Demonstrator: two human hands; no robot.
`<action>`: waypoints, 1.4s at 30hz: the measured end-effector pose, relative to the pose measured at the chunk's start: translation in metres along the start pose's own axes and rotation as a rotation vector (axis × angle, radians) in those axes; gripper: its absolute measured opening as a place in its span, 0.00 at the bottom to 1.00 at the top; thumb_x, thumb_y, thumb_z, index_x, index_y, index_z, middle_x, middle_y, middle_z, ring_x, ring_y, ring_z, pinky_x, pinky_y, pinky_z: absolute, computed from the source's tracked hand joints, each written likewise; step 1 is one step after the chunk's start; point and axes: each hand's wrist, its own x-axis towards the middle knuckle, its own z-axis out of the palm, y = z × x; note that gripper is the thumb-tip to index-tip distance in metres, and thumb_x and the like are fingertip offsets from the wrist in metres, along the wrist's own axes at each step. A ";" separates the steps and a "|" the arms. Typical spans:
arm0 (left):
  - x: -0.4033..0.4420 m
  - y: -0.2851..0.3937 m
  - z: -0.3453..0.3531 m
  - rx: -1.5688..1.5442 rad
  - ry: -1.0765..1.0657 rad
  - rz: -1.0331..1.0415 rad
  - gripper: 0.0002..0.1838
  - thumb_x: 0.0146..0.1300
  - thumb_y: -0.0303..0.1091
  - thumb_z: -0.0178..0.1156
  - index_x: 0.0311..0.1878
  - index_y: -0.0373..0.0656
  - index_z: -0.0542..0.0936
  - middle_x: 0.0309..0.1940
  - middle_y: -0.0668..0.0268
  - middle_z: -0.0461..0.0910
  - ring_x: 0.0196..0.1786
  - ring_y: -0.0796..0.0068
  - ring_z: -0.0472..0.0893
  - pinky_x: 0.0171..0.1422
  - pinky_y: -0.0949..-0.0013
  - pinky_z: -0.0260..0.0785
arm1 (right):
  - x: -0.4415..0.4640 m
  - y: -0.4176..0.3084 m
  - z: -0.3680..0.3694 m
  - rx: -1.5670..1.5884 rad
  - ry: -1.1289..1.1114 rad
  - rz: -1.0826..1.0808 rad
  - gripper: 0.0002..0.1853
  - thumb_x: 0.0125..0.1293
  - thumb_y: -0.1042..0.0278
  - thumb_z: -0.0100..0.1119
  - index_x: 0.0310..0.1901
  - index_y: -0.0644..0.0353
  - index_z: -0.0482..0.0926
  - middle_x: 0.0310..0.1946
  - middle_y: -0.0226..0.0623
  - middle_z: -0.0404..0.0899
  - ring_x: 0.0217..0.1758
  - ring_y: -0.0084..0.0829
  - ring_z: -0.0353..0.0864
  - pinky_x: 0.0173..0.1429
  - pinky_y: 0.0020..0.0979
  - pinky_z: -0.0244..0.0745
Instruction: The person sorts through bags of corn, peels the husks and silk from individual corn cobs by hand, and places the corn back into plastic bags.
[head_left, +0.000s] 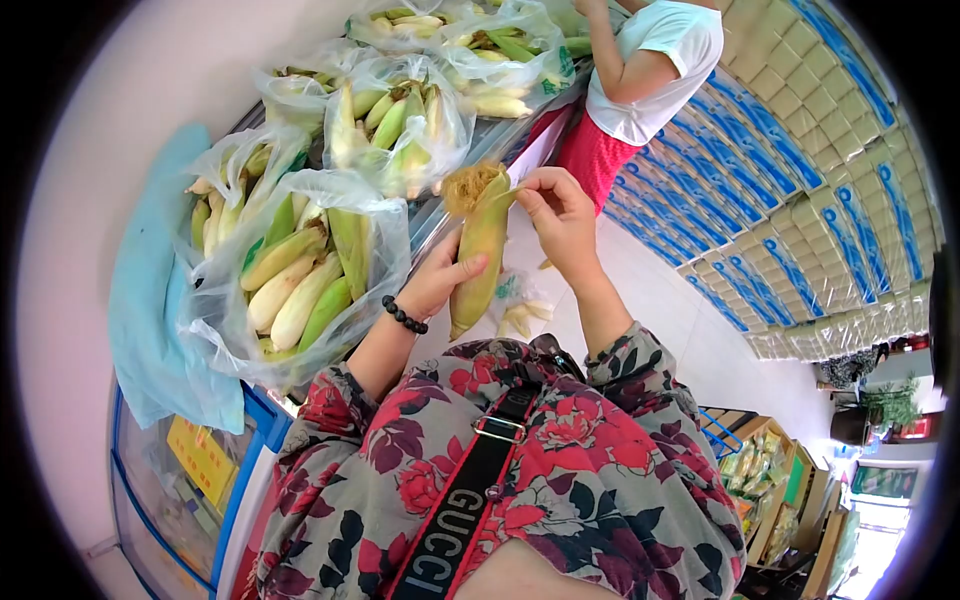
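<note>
An ear of corn [482, 255] in its yellow-green husk stands nearly upright in front of my chest, with a tuft of brown silk [466, 188] at its top. My left hand [445, 272], with a dark beaded bracelet above it, is wrapped round the lower husk. Up at the ear's top right, my right hand [555, 212] pinches the tip of a husk leaf between thumb and fingers. Left of my hands, a clear plastic bag [385, 225] holds several ears, some green-husked, some pale.
More bags of corn [398, 120] stand behind on the freezer top. A blue cloth [160, 290] hangs at the left. Another person [655, 70] stands at the top. Stacked packages [790, 200] line the right, and boxes of goods [765, 470] sit lower right. Husks lie below.
</note>
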 end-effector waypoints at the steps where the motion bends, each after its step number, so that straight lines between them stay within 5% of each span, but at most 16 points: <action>1: -0.002 -0.001 -0.001 -0.011 0.013 -0.012 0.31 0.62 0.42 0.59 0.63 0.39 0.61 0.51 0.60 0.72 0.49 0.66 0.77 0.53 0.64 0.71 | -0.004 -0.002 0.003 -0.086 0.041 -0.091 0.05 0.57 0.77 0.59 0.35 0.62 0.76 0.37 0.33 0.78 0.36 0.20 0.75 0.42 0.21 0.70; 6: 0.008 -0.008 -0.003 -0.266 0.060 -0.005 0.26 0.64 0.41 0.56 0.61 0.39 0.63 0.51 0.59 0.73 0.50 0.64 0.77 0.55 0.60 0.71 | -0.022 -0.003 0.014 -0.137 0.058 -0.362 0.02 0.62 0.77 0.53 0.35 0.61 0.71 0.37 0.34 0.77 0.38 0.20 0.73 0.42 0.21 0.68; 9: 0.008 -0.005 0.002 -0.365 0.070 0.029 0.24 0.64 0.38 0.54 0.60 0.40 0.64 0.52 0.60 0.73 0.53 0.64 0.75 0.57 0.60 0.70 | -0.037 -0.007 0.026 0.492 -0.086 0.022 0.03 0.67 0.73 0.48 0.39 0.60 0.66 0.37 0.32 0.75 0.36 0.17 0.70 0.38 0.20 0.66; 13: 0.008 0.002 0.012 -0.642 -0.039 -0.069 0.21 0.63 0.35 0.51 0.58 0.38 0.66 0.51 0.59 0.74 0.50 0.62 0.77 0.55 0.61 0.70 | -0.031 -0.001 0.029 0.411 0.004 0.087 0.03 0.70 0.70 0.46 0.40 0.59 0.64 0.33 0.27 0.69 0.34 0.14 0.65 0.36 0.17 0.62; 17: 0.030 -0.010 0.007 -0.472 0.347 -0.126 0.22 0.67 0.48 0.49 0.56 0.41 0.69 0.50 0.65 0.75 0.53 0.68 0.75 0.61 0.65 0.66 | -0.043 -0.008 0.028 0.378 -0.071 0.170 0.03 0.69 0.71 0.46 0.38 0.59 0.65 0.30 0.25 0.64 0.33 0.14 0.62 0.37 0.17 0.60; 21: 0.044 0.042 -0.002 -0.543 0.549 0.086 0.25 0.65 0.53 0.51 0.50 0.37 0.68 0.41 0.53 0.76 0.42 0.60 0.78 0.49 0.55 0.73 | -0.071 -0.025 -0.007 0.245 -0.260 0.261 0.04 0.67 0.71 0.47 0.38 0.60 0.66 0.30 0.27 0.65 0.33 0.16 0.63 0.37 0.20 0.62; 25: 0.068 0.051 -0.009 -0.352 0.681 0.238 0.22 0.66 0.49 0.50 0.44 0.35 0.68 0.34 0.56 0.76 0.30 0.63 0.79 0.33 0.61 0.75 | -0.086 -0.060 -0.019 0.098 -0.195 0.182 0.04 0.66 0.72 0.49 0.38 0.61 0.66 0.25 0.27 0.67 0.27 0.18 0.65 0.31 0.23 0.62; 27: 0.084 0.056 -0.020 -0.326 0.739 0.263 0.23 0.66 0.49 0.51 0.46 0.34 0.68 0.36 0.56 0.76 0.33 0.63 0.79 0.37 0.60 0.75 | -0.093 -0.074 -0.027 -0.066 -0.128 0.065 0.04 0.66 0.72 0.49 0.38 0.62 0.67 0.23 0.27 0.67 0.25 0.19 0.65 0.29 0.23 0.62; 29: 0.115 0.057 -0.065 -0.254 1.092 0.388 0.24 0.67 0.51 0.47 0.47 0.34 0.68 0.37 0.56 0.76 0.39 0.61 0.78 0.46 0.58 0.73 | -0.107 -0.085 -0.044 -0.368 -0.039 -0.144 0.05 0.68 0.70 0.48 0.40 0.59 0.64 0.26 0.25 0.62 0.25 0.14 0.60 0.28 0.18 0.56; 32: 0.081 0.111 -0.140 -0.524 0.913 0.544 0.26 0.66 0.55 0.40 0.45 0.37 0.68 0.36 0.55 0.76 0.42 0.57 0.76 0.55 0.55 0.68 | -0.131 -0.070 -0.096 -0.090 0.203 0.009 0.02 0.68 0.73 0.47 0.39 0.60 0.66 0.25 0.26 0.65 0.23 0.14 0.60 0.25 0.19 0.56; 36: 0.041 0.146 -0.096 -0.476 0.338 0.508 0.25 0.64 0.56 0.41 0.39 0.40 0.70 0.33 0.56 0.75 0.38 0.58 0.74 0.49 0.56 0.69 | -0.115 -0.021 -0.098 -0.094 0.288 0.254 0.04 0.65 0.73 0.50 0.39 0.61 0.69 0.25 0.27 0.69 0.23 0.15 0.62 0.27 0.19 0.59; 37: 0.036 0.144 -0.069 -0.496 0.213 0.536 0.24 0.58 0.58 0.52 0.39 0.43 0.70 0.34 0.64 0.71 0.34 0.68 0.70 0.44 0.65 0.66 | -0.110 0.000 -0.096 -0.122 0.210 0.301 0.04 0.64 0.73 0.52 0.38 0.62 0.71 0.25 0.28 0.70 0.23 0.14 0.63 0.26 0.19 0.59; 40: 0.027 0.123 -0.025 -0.580 0.077 0.541 0.26 0.53 0.60 0.58 0.39 0.46 0.70 0.31 0.70 0.70 0.34 0.73 0.70 0.42 0.68 0.63 | -0.100 0.041 -0.085 -0.526 -0.286 0.571 0.14 0.59 0.62 0.59 0.42 0.63 0.75 0.35 0.43 0.80 0.34 0.30 0.79 0.36 0.28 0.72; 42: 0.026 0.108 -0.008 -0.564 0.006 0.497 0.29 0.51 0.63 0.60 0.39 0.46 0.71 0.31 0.71 0.70 0.34 0.76 0.70 0.41 0.69 0.61 | -0.104 0.054 -0.070 -0.870 -0.504 0.088 0.24 0.56 0.54 0.62 0.49 0.64 0.74 0.39 0.45 0.81 0.43 0.37 0.80 0.46 0.30 0.73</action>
